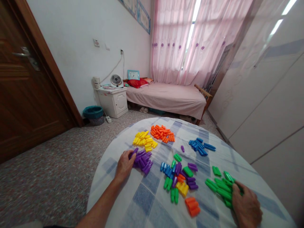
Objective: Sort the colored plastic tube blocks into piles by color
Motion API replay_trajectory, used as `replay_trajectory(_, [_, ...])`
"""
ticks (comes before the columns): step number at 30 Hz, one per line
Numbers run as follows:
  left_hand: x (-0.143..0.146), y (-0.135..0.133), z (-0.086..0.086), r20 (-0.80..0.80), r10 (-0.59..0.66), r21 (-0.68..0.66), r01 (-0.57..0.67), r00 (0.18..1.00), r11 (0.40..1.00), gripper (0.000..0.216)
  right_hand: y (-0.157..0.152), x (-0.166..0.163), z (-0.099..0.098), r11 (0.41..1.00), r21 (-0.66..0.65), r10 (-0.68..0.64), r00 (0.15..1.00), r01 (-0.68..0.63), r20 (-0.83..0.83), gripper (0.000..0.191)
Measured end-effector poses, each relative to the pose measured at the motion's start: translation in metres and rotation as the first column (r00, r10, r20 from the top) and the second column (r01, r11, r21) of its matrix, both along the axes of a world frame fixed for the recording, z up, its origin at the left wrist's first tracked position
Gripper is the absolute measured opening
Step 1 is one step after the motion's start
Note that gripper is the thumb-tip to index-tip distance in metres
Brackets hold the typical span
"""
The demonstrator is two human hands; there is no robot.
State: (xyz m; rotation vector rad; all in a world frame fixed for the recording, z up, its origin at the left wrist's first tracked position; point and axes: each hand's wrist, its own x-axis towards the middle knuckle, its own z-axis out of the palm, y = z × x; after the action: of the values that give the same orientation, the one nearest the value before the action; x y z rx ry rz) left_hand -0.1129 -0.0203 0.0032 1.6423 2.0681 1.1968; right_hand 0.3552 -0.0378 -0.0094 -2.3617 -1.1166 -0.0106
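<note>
My left hand (125,164) is at the left edge of a pile of purple plastic blocks (143,161), its thumb and fingers closed on a purple block (135,150). Over at the right, my right hand (247,202) curls around the edge of a pile of green plastic blocks (222,186), with green showing between thumb and fingers. The blocks look like short rounded tubes joined side by side. Between the hands lies a mixed heap with blue blocks (168,170), yellow blocks (182,188), purple and green ones. An orange block (192,206) rests nearest me.
Behind, yellow blocks (143,139), orange blocks (162,133) and blue blocks (199,146) form separate piles on the round table with a checked cloth (144,196). A lone purple block (182,148) lies among them. Beyond stand a bed (166,95), white cabinet (114,103) and bin (93,114).
</note>
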Motion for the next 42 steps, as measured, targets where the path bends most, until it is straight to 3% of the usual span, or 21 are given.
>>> replay_trajectory(3, [0.0, -0.003, 0.005, -0.049, 0.041, 0.065, -0.038, 0.998, 0.997, 0.031, 0.0, 0.0, -0.001, 1.0, -0.007, 0.005, 1.0, -0.005, 0.002, 0.048])
replay_trajectory(6, [0.015, -0.001, 0.027, -0.128, 0.075, 0.196, -0.049, 0.989, 0.979, 0.026, 0.001, -0.001, -0.001, 1.0, 0.0, 0.002, 1.0, -0.002, -0.001, 0.047])
replay_trajectory(9, [0.056, 0.011, 0.056, -0.181, -0.154, 0.226, 0.194, 0.971, 0.955, 0.021, 0.002, -0.003, -0.003, 1.0, 0.028, 0.005, 1.0, -0.005, 0.01, 0.046])
replay_trajectory(12, [0.115, 0.038, 0.071, -0.245, -0.453, 0.125, 0.491, 0.857, 0.862, 0.023, 0.002, -0.004, -0.003, 0.999, 0.034, 0.011, 1.0, -0.011, 0.023, 0.045])
replay_trajectory(15, [0.171, 0.074, 0.067, -0.373, -0.596, -0.039, 0.63, 0.711, 0.776, 0.026, 0.001, -0.003, -0.004, 0.999, 0.028, 0.017, 1.0, -0.017, 0.014, 0.045])
replay_trajectory(18, [0.206, 0.107, 0.054, -0.441, -0.666, -0.166, 0.674, 0.602, 0.719, 0.028, -0.001, -0.001, -0.006, 0.999, 0.034, 0.037, 0.999, -0.037, 0.01, 0.046])
replay_trajectory(24, [0.224, 0.138, 0.038, -0.422, -0.705, -0.284, 0.656, 0.57, 0.7, 0.016, -0.002, -0.001, -0.008, 0.994, 0.095, 0.057, 0.998, -0.058, 0.012, 0.046])
replay_trajectory(29, [0.2, 0.118, 0.056, -0.438, -0.659, -0.26, 0.616, 0.611, 0.744, 0.018, -0.001, -0.003, -0.007, 0.994, 0.101, 0.039, 0.999, -0.04, 0.016, 0.044])
replay_trajectory(32, [0.154, 0.079, 0.068, -0.441, -0.6, -0.156, 0.601, 0.667, 0.784, 0.022, -0.001, -0.005, -0.005, 0.996, 0.087, 0.031, 0.999, -0.032, 0.017, 0.043])
replay_trajectory(33, [0.134, 0.064, 0.07, -0.396, -0.554, -0.039, 0.59, 0.732, 0.807, 0.023, 0.0, -0.006, -0.005, 0.996, 0.081, 0.021, 1.0, -0.023, 0.016, 0.042])
replay_trajectory(35, [0.093, 0.034, 0.068, -0.254, -0.425, 0.128, 0.465, 0.869, 0.876, 0.027, 0.0, -0.006, -0.003, 0.998, 0.065, 0.0, 1.0, -0.001, 0.013, 0.042])
replay_trajectory(37, [0.055, 0.011, 0.058, -0.094, -0.252, 0.173, 0.265, 0.963, 0.949, 0.026, 0.001, -0.007, -0.002, 0.999, 0.043, -0.009, 1.0, 0.008, 0.012, 0.043])
replay_trajectory(40, [0.019, -0.004, 0.036, 0.095, -0.01, 0.192, -0.008, 0.995, 0.981, 0.029, 0.001, -0.006, -0.002, 1.0, 0.019, -0.002, 1.0, 0.001, 0.015, 0.044])
replay_trajectory(42, [0.009, -0.004, 0.02, 0.149, 0.085, 0.194, -0.113, 0.985, 0.974, 0.029, 0.001, -0.005, -0.003, 1.0, 0.026, 0.0, 1.0, -0.001, 0.021, 0.044])
